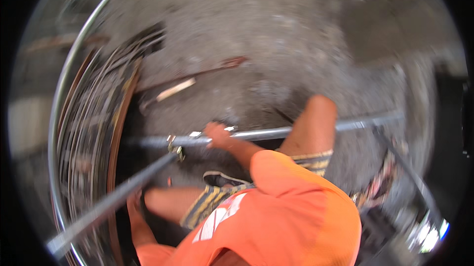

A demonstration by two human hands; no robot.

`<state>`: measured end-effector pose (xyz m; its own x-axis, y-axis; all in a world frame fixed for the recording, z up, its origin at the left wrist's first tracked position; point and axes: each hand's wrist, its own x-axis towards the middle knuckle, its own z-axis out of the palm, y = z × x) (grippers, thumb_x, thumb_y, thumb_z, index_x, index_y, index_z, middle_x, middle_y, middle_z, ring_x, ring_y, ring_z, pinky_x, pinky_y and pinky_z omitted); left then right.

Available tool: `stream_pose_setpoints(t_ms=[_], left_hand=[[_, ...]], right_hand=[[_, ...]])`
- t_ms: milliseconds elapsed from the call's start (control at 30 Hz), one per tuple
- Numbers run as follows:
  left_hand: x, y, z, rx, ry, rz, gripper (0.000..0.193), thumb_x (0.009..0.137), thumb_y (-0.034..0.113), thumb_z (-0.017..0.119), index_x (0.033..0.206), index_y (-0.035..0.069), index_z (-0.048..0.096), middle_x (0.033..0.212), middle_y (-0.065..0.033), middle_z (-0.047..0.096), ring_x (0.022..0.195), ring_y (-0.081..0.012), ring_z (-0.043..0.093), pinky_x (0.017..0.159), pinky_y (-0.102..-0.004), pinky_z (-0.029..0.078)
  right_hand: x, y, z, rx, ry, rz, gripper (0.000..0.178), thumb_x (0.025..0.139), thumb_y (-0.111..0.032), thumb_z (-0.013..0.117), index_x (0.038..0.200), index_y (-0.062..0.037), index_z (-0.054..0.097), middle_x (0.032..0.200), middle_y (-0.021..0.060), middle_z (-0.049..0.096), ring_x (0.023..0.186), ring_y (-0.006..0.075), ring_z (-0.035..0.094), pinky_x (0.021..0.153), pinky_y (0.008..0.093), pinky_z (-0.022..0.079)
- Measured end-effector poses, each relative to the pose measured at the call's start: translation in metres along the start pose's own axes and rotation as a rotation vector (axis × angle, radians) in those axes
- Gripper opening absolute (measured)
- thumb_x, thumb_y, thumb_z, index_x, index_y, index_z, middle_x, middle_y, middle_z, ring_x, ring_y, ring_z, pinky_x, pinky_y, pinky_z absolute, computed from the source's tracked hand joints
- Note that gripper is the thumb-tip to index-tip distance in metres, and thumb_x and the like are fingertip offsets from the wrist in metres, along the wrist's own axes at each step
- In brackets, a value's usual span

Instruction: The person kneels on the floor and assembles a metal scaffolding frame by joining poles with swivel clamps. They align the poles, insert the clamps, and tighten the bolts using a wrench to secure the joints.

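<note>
My right hand (218, 134) is closed round a grey metal pipe (266, 133) that runs crosswise over the floor, in front of my bent legs. A second metal pipe (113, 205) slants from the lower left up to it. Where the two meet, a brassy metal clamp (178, 154) sits at the slanted pipe's end, just left of my right hand. My left hand (134, 201) is at the underside of the slanted pipe, which partly covers it. Its fingers are hidden and blurred, so its grip does not show.
A bundle of long thin rods (91, 132) and a rusty bar (122, 127) lie on the left, beside a long pale pipe (58, 103). What looks like a hammer with a wooden handle (176, 89) lies ahead. A thin dark strut (410, 172) slants down at the right.
</note>
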<state>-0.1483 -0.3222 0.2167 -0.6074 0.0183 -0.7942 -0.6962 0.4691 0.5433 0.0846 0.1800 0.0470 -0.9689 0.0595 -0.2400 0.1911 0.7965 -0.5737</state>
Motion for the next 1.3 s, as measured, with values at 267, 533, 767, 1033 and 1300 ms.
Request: stream_pose_setpoints(t_ms=[267,533,767,1033,1300], left_hand=[[-0.024,-0.01,0.055,0.011,0.199,0.016,0.053,0.101,0.047,0.057,0.135,0.006,0.055,0.124,-0.0126,0.064,0.11,-0.025,0.063,0.094,-0.0416,0.052],[0.041,-0.022,0.177,0.02,0.191,0.119,0.047,0.099,0.049,0.06,0.121,0.007,0.059,0.111,-0.0111,0.066,0.097,-0.023,0.064,0.086,-0.0398,0.052],[0.084,-0.032,0.227,-0.035,0.191,0.096,0.045,0.097,0.051,0.063,0.108,0.008,0.063,0.099,-0.0098,0.067,0.086,-0.0213,0.064,0.078,-0.0383,0.052],[0.13,-0.022,0.247,-0.092,0.042,0.044,0.044,0.095,0.053,0.067,0.094,0.009,0.067,0.086,-0.0083,0.068,0.074,-0.0193,0.065,0.069,-0.0365,0.052],[0.116,-0.004,0.241,-0.334,-0.211,-0.072,0.049,0.089,0.058,0.072,0.082,0.01,0.068,0.071,-0.0058,0.064,0.057,-0.0178,0.06,0.058,-0.0358,0.051]], right_hand=[[-0.016,0.028,0.002,0.011,-0.117,0.042,0.057,0.072,-0.042,0.088,0.111,-0.0081,0.063,0.111,0.0132,0.058,0.109,0.0327,0.06,0.089,0.0459,0.054],[-0.041,0.031,0.002,-0.083,0.05,-0.041,0.056,0.066,-0.035,0.091,0.099,-0.0075,0.056,0.101,0.0162,0.058,0.1,0.0388,0.06,0.082,0.0497,0.052],[-0.039,0.034,-0.004,-0.157,-0.153,0.062,0.055,0.072,-0.038,0.086,0.102,-0.0033,0.056,0.105,0.0201,0.063,0.103,0.0415,0.064,0.086,0.0519,0.052],[-0.041,0.028,0.008,-0.19,-0.081,0.115,0.057,0.073,-0.035,0.086,0.108,-0.0059,0.052,0.106,0.0198,0.067,0.103,0.0415,0.066,0.086,0.0543,0.051],[-0.039,0.026,0.011,-0.171,-0.076,0.091,0.047,0.075,-0.028,0.084,0.103,-0.006,0.053,0.105,0.0183,0.066,0.105,0.0404,0.065,0.087,0.0511,0.051]])
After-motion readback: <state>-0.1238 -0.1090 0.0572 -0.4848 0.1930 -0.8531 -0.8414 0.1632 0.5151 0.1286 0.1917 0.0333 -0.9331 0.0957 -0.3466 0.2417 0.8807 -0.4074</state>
